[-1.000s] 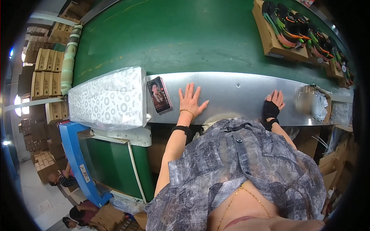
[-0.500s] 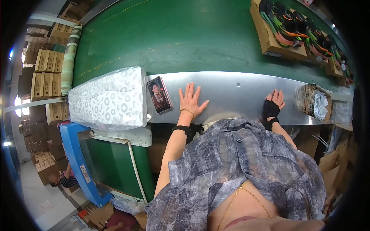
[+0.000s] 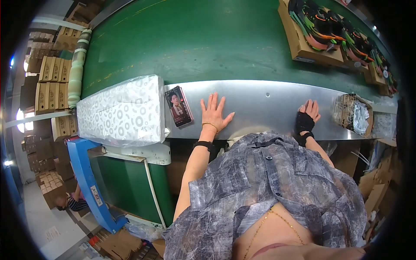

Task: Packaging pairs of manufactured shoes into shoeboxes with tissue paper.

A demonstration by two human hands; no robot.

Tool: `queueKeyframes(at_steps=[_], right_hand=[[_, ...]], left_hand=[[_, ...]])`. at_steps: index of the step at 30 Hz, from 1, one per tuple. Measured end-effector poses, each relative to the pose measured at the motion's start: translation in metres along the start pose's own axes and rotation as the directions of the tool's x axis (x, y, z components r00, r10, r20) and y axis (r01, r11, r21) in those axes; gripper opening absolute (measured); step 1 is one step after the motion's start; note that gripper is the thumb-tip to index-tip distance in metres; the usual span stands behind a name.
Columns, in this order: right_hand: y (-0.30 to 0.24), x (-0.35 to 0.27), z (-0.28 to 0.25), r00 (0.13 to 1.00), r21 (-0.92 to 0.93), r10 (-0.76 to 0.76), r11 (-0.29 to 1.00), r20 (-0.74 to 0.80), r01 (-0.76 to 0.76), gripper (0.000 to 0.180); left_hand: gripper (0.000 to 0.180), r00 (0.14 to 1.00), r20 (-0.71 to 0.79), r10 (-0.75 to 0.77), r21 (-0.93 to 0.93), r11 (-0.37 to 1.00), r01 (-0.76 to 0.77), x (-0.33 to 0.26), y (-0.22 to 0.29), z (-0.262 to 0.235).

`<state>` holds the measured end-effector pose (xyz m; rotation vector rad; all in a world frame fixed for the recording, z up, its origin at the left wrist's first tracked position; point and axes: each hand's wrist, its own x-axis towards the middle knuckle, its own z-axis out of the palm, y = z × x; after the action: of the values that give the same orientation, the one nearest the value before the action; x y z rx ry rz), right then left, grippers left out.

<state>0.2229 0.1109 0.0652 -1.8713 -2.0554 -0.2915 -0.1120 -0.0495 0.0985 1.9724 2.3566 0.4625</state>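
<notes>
On the shiny grey metal ledge our left hand and black-gloved right hand stay flat, fingers spread, holding nothing. Beyond, the open brown cardboard boxes of bright shoes seem to have slid left on the green belt.

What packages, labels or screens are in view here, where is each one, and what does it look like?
Phone: flat on the metal ledge, just left of the left hand; lit screen showing a picture.
White wrapped bundle: left of the phone; rectangular, grey ring pattern.
Open cardboard boxes: on the green belt, upper right; brown, holding colourful footwear.
Small box: right of the gloved right hand; clear crinkled wrap inside.
</notes>
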Motion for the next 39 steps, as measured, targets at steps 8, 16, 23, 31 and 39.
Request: queueKeyframes(at_steps=[8, 16, 23, 31, 39], right_hand=[[0.0029, -0.0009, 0.003, 1.0, -0.005, -0.008, 1.0, -0.001, 0.008, 0.039], [0.003, -0.0005, 0.0029, 1.0, 0.014, -0.006, 1.0, 0.009, 0.006, 0.039], [0.0023, -0.0004, 0.0035, 1.0, -0.016, -0.002, 1.0, 0.01, 0.002, 0.04], [0.0036, -0.0008, 0.0056, 1.0, -0.021, 0.011, 1.0, 0.011, -0.011, 0.039], [0.0048, -0.0008, 0.0079, 0.999, -0.042, -0.015, 0.999, -0.042, 0.013, 0.039]], left_hand=[[0.065, 1.0, -0.011, 0.004, -0.007, 1.0, -0.005, 0.0006, 0.0007, -0.0006], [0.065, 1.0, 0.005, -0.003, 0.013, 1.0, 0.003, 0.0003, 0.0007, 0.0001], [0.065, 1.0, 0.007, 0.0, 0.017, 1.0, 0.0, 0.0, 0.0004, 0.0001], [0.065, 1.0, 0.007, 0.001, 0.002, 1.0, -0.001, 0.0009, 0.0009, -0.0003], [0.065, 1.0, 0.001, 0.006, -0.006, 1.0, -0.006, 0.0017, 0.0018, -0.0012]])
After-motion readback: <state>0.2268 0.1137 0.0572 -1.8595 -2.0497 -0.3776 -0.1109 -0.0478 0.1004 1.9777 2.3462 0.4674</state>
